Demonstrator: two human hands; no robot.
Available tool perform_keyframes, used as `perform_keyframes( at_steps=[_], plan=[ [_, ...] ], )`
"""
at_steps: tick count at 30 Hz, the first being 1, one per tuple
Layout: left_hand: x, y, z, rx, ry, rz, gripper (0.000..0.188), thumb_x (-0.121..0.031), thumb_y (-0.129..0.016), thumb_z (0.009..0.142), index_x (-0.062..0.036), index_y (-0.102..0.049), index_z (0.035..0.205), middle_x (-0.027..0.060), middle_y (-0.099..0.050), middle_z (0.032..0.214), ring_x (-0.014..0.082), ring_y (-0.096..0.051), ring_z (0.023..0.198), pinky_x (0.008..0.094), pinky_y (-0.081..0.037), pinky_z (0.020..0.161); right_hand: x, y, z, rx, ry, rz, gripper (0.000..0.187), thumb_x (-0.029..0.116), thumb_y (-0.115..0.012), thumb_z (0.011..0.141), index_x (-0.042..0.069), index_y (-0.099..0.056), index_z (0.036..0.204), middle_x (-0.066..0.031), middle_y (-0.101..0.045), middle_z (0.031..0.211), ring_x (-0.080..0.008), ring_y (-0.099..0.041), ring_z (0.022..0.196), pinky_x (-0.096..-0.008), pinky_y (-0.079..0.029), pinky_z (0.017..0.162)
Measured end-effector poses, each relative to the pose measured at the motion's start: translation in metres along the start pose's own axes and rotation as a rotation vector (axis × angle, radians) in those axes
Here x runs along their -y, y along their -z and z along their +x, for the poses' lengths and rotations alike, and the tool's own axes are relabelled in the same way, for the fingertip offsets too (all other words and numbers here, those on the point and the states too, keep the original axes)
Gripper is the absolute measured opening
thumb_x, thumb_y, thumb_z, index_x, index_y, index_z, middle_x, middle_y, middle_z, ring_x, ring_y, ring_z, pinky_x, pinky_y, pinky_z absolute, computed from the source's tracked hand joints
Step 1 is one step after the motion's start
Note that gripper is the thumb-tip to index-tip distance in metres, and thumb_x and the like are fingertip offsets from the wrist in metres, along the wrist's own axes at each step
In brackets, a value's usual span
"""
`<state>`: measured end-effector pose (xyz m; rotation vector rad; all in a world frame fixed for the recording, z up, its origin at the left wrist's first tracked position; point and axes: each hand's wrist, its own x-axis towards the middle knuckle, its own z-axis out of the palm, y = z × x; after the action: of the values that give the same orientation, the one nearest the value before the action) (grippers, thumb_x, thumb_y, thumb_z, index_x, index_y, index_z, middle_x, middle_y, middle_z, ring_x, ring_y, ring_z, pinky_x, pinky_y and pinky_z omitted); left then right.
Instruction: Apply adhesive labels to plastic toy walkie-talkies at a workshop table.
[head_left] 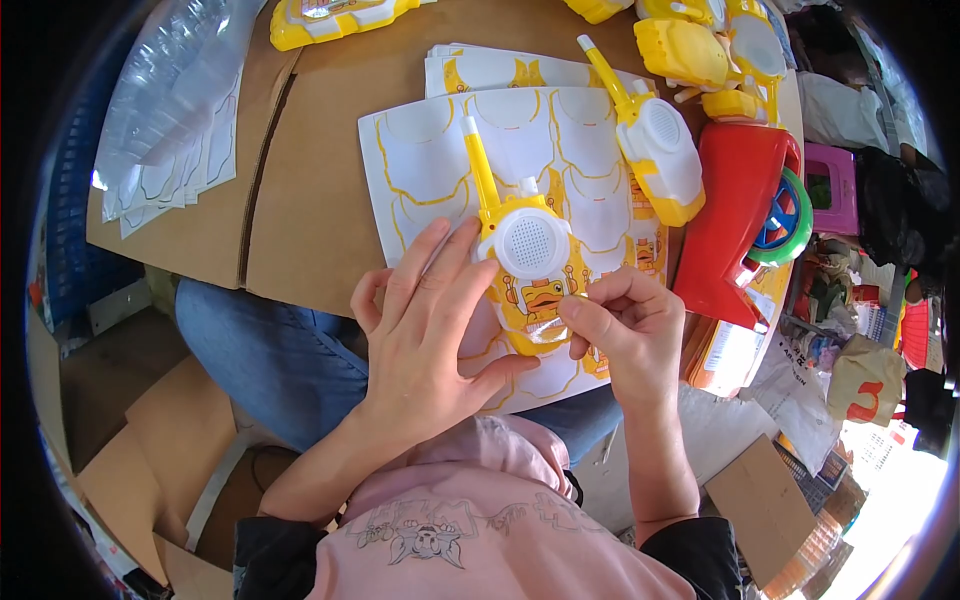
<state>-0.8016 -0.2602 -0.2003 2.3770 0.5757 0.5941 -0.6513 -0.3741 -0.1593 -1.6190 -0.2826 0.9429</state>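
head view: left hand (430, 320) lies flat, fingers spread, pinning the yellow toy walkie-talkie (525, 270) onto the sticker sheet (440, 160) on the cardboard tabletop (300, 200). right hand (625, 325) pinches the edge of a duck sticker (543, 298) on the toy's lower face, so sticker pressing looks to be the step in hand; smoothing it flat would need a firm thumb rub. a second walkie-talkie (655, 145) lies near, just beside a red toy (735, 220); more yellow toys (700, 45) crowd the far corner, plastic bags (170, 90) at left.
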Motion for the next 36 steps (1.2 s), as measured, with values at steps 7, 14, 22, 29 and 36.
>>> perform_keyframes(
  at_steps=[7, 14, 22, 29, 36],
  plan=[
    [-0.0014, 0.0010, 0.0015, -0.009, -0.005, 0.018, 0.083, -0.042, -0.084, 0.057, -0.0077, -0.047, 0.123, 0.0156, -0.049, 0.134, 0.0309, -0.041, 0.128, 0.0440, -0.025, 0.097, 0.0003, 0.0003, 0.0000, -0.009, -0.004, 0.000, 0.014, -0.002, -0.071, 0.078, -0.006, -0.058, 0.082, -0.0088, -0.063, 0.068, -0.0098, -0.059, 0.053, -0.0197, -0.048, 0.048],
    [-0.0025, 0.0047, 0.0031, -0.004, -0.011, 0.058, 0.082, -0.043, -0.083, 0.058, -0.0087, -0.049, 0.123, 0.0137, -0.052, 0.133, 0.0297, -0.042, 0.127, 0.0429, -0.025, 0.096, 0.0002, 0.0004, 0.0013, -0.001, -0.007, 0.003, 0.014, -0.002, -0.071, 0.078, -0.005, -0.058, 0.081, -0.0082, -0.062, 0.068, -0.0096, -0.059, 0.053, -0.0196, -0.048, 0.047],
    [-0.0029, 0.0052, 0.0038, -0.002, -0.005, 0.065, 0.080, -0.044, -0.083, 0.059, -0.0091, -0.049, 0.123, 0.0128, -0.052, 0.132, 0.0292, -0.042, 0.128, 0.0429, -0.026, 0.096, -0.0001, -0.0005, 0.0018, 0.001, 0.008, 0.000, 0.013, -0.002, -0.070, 0.077, -0.005, -0.058, 0.081, -0.0075, -0.062, 0.069, -0.0091, -0.058, 0.053, -0.0192, -0.047, 0.048],
    [-0.0028, 0.0052, 0.0044, -0.013, -0.013, 0.068, 0.080, -0.044, -0.083, 0.058, -0.0086, -0.050, 0.122, 0.0130, -0.053, 0.132, 0.0294, -0.043, 0.127, 0.0431, -0.026, 0.096, -0.0007, -0.0028, 0.0022, -0.016, 0.012, -0.030, 0.015, -0.002, -0.069, 0.075, 0.000, -0.054, 0.078, -0.0068, -0.061, 0.068, -0.0096, -0.058, 0.049, -0.0200, -0.047, 0.045],
    [-0.0028, 0.0060, 0.0043, 0.000, -0.017, 0.080, 0.081, -0.043, -0.083, 0.058, -0.0088, -0.051, 0.123, 0.0125, -0.052, 0.132, 0.0293, -0.043, 0.127, 0.0432, -0.026, 0.097, 0.0004, -0.0033, 0.0026, -0.023, 0.003, -0.015, 0.014, -0.003, -0.068, 0.075, -0.001, -0.054, 0.078, -0.0071, -0.061, 0.068, -0.0097, -0.058, 0.048, -0.0198, -0.047, 0.045]
  ],
)
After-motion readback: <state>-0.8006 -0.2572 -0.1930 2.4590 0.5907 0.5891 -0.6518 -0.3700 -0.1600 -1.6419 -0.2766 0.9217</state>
